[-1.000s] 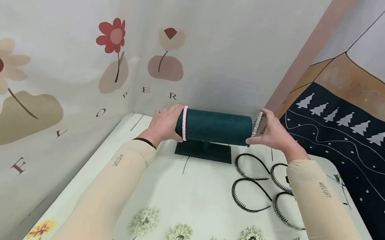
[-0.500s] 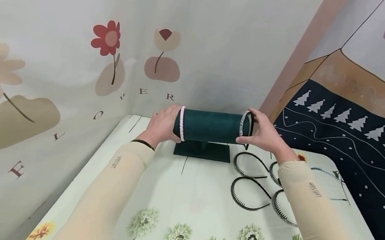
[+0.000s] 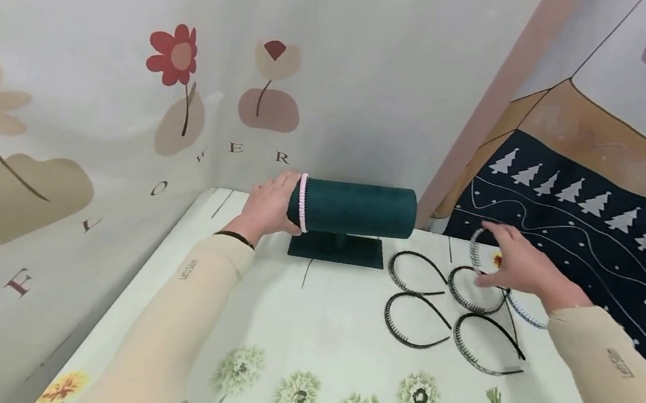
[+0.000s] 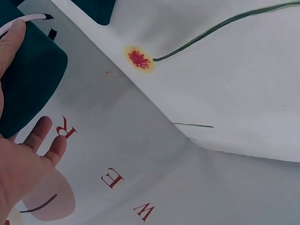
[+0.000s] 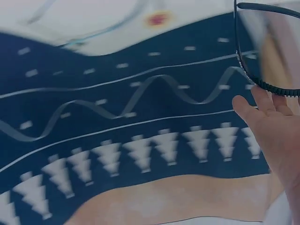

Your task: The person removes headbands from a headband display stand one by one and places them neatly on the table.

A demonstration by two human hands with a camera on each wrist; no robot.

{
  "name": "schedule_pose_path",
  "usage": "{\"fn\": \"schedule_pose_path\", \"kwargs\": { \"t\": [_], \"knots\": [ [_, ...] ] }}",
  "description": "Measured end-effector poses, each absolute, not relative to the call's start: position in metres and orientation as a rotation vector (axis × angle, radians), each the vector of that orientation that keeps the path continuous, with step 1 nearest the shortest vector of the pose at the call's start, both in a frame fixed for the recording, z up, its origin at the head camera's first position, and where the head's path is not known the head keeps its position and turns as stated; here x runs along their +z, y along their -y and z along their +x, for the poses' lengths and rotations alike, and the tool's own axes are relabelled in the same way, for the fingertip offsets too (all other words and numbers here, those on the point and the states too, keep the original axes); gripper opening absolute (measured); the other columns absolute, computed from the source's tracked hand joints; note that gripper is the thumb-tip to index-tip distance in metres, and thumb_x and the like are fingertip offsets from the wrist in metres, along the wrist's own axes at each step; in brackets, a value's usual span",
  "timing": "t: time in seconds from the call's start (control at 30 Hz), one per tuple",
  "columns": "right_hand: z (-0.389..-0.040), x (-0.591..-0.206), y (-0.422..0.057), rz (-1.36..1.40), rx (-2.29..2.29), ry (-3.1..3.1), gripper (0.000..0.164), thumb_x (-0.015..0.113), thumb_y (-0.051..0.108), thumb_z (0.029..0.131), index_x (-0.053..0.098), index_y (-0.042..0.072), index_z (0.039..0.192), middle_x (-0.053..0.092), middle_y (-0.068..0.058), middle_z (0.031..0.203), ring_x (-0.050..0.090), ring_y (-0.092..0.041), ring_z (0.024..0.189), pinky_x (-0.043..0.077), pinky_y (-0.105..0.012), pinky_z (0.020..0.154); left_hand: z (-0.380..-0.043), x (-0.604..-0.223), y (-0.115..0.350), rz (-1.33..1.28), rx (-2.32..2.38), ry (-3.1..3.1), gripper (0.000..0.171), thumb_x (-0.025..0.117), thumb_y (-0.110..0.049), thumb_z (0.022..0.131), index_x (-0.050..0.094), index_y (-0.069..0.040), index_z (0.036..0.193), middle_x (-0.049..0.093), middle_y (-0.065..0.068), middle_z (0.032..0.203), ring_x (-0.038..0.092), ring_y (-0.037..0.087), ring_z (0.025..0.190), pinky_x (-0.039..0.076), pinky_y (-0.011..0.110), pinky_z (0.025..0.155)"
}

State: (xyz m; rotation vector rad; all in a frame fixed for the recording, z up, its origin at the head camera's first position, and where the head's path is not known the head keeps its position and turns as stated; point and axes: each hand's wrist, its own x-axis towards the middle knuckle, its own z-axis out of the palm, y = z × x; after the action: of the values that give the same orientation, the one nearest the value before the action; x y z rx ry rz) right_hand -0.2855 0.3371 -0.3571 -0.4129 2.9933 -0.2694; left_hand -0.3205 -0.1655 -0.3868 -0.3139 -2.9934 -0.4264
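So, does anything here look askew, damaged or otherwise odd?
Nothing stands out. The green stand sits upright with one pink headband on it; the other headbands lie flat on the table, undamaged.

A small staged tabletop corner, set up like a home craft or accessory display nook.

A table (image 3: 337, 326) under a pale cloth printed with dandelions meets walls hung with flower-print fabric (image 3: 98, 97) and a dark tree-patterned hanging (image 3: 602, 224); a green velvet display stand (image 3: 352, 215) and loose headbands (image 3: 416, 309) sit on it.
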Motion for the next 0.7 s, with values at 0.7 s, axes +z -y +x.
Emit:
{"fn": "schedule_pose_path", "kwargs": {
  "t": [0.7],
  "knots": [
    [-0.205,-0.416,-0.463,-0.597,0.335,-2.989,0.117,0.107,0.029,0.051,0.045,-0.005,0.145,0.055,-0.037,0.142,0.057,-0.060,0.122,0.050,-0.073,0.097,-0.325,-0.386,0.162,-0.304,-0.489,3.029,0.123,0.098,-0.034,0.077,0.018,-0.009,0.167,0.028,0.016,0.173,0.038,0.039,0.150,0.037,0.061,0.127]
  ]
}}
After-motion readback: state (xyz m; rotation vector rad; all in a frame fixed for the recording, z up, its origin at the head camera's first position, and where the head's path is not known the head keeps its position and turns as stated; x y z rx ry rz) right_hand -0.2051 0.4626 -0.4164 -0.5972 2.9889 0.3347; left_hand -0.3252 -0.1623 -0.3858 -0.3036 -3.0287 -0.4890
